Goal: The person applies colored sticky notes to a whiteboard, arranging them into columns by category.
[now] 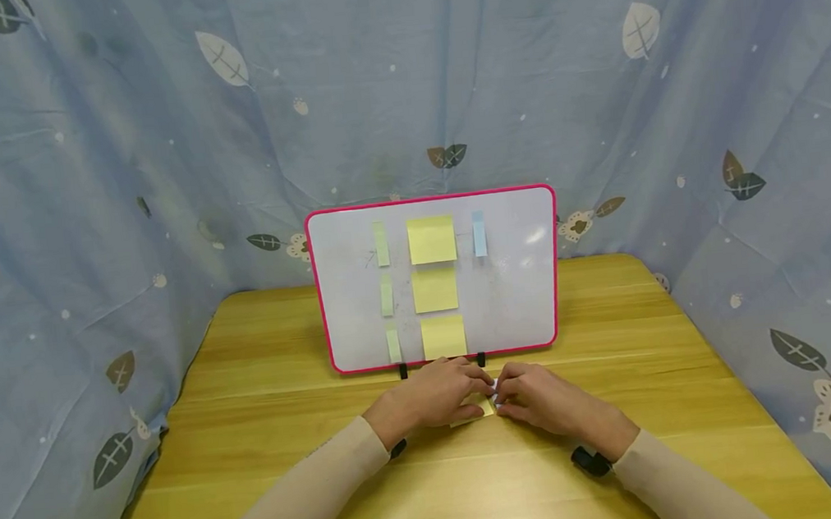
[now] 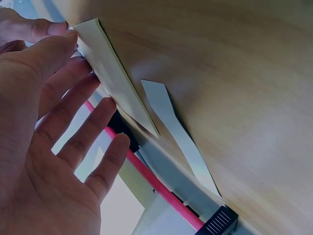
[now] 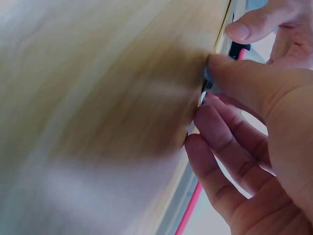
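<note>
Both hands meet over the table just in front of the whiteboard [image 1: 436, 282]. My right hand [image 1: 542, 397] pinches a small pale bluish-white piece [image 1: 497, 392], mostly hidden by the fingers; its exact kind cannot be made out. My left hand [image 1: 438, 393] lies palm down beside it, fingers loosely straight and their tips close to that piece. Beneath the left hand is a pale yellow sticky-note pad [image 2: 115, 78], its edge facing the left wrist camera. Next to that pad lies a narrow pale strip [image 2: 178, 129], slightly bent. The right thumb [image 3: 225, 66] and fingertips nearly touch the tabletop.
Stuck on the board are three yellow sticky notes [image 1: 432, 240] in a column, three narrow green strips [image 1: 381, 244] to their left and one blue strip [image 1: 479, 234] to their right. Black feet [image 1: 481, 359] hold the board up. A patterned curtain [image 1: 356, 91] encloses the table.
</note>
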`<action>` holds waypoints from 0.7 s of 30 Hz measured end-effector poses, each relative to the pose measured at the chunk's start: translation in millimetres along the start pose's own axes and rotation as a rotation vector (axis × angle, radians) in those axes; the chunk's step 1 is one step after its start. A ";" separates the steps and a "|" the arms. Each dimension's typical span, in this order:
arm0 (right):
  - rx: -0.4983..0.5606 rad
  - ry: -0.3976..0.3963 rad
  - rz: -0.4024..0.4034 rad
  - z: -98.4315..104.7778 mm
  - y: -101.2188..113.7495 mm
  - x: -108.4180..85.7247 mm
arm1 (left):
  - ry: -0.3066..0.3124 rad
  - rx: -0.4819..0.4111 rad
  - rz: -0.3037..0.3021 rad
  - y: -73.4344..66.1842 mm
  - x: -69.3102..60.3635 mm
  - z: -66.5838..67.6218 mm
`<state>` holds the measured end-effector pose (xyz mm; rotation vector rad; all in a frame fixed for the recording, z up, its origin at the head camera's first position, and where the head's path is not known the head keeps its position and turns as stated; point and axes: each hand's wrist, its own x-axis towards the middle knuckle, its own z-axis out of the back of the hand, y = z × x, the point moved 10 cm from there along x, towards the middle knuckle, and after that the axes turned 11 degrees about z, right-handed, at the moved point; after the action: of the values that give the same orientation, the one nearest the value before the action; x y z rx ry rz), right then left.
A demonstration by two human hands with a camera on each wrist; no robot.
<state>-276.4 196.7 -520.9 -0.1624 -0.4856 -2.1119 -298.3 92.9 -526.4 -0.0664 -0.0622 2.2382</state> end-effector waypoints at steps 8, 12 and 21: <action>0.132 -0.076 -0.087 3.4 -7.4 0.5 | 0.000 -0.012 -0.003 -0.4 -1.7 2.7; 0.196 -0.143 -0.090 7.9 -6.5 -1.8 | -0.001 -0.016 -0.002 -0.4 -1.8 3.3; 0.234 -0.180 -0.033 13.7 -0.8 -7.4 | 0.000 -0.026 -0.021 -2.3 -1.6 3.8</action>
<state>-274.0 208.3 -510.8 -0.2108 -0.8427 -2.0637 -295.7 92.9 -522.4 -0.0795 -0.0913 2.2163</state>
